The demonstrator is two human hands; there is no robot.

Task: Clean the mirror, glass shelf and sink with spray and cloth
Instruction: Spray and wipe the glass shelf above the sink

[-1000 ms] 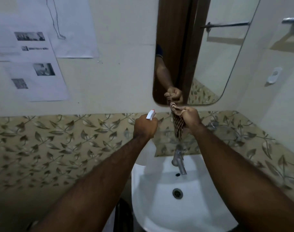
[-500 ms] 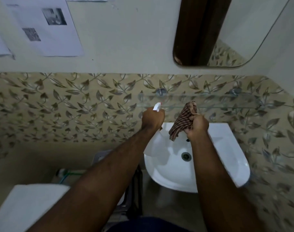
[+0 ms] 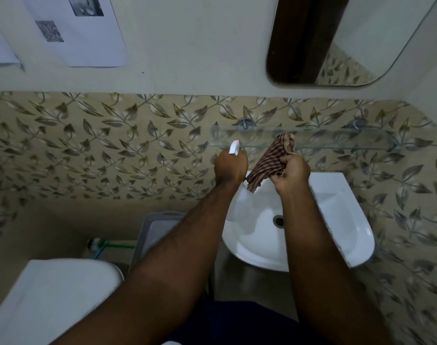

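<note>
Your left hand (image 3: 231,166) is wrapped tight around the spray bottle (image 3: 234,147); only the white nozzle shows above your fist, aimed toward the glass shelf (image 3: 337,138), likely so you can mist it next. Your right hand (image 3: 290,171) is clenched on the striped cloth (image 3: 271,163), bunched, with one end reaching up near the shelf edge and the rest hanging over the sink (image 3: 337,220), ready to wipe. Sink basin looks empty, only the drain (image 3: 278,219) showing. Shelf holds nothing. Mirror (image 3: 337,38) sits above on the wall, well apart from both hands.
</note>
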